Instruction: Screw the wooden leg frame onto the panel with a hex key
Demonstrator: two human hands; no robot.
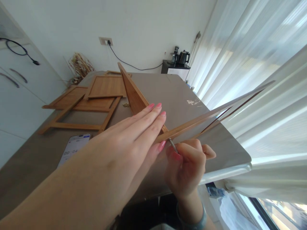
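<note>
My left hand clamps the near corner where an upright wooden panel meets a long wooden frame piece. Its fingers lie together over the top, and the thumb presses from below. In my right hand a thin metal tool, which looks like an Allen key, is pinched between thumb and fingers. The tool's tip touches the frame piece close to that corner, beside my left thumb. My right fist hides the rest of the tool. The frame piece slants up toward the curtain on the right.
Wooden panels and an open wooden frame lie on the table's left. Small brass-coloured hardware lies near the upright panel. A phone showing a timer rests by my left forearm. Behind stands a kettle on a small cabinet.
</note>
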